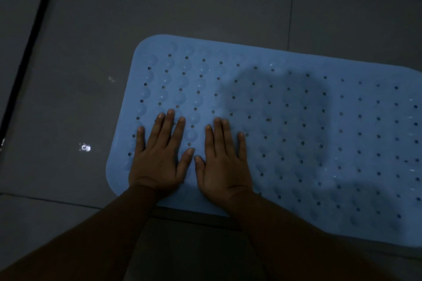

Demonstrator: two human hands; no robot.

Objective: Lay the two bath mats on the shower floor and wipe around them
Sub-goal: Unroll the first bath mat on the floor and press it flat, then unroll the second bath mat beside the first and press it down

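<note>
A light blue rubber bath mat (296,121) with rows of small holes and round bumps lies flat on the dark grey tiled shower floor (91,41). It runs off the right edge of the view. My left hand (159,157) rests palm down on the mat's near left corner, fingers spread. Beside it, thumbs almost touching, my right hand (223,162) lies flat on the mat too. Neither hand holds anything. Only one mat is in view, and no cloth shows.
A dark groove (29,45) runs diagonally along the floor at the left. A small bright speck (85,147) lies on the tile left of the mat. Tile joints cross the floor behind the mat.
</note>
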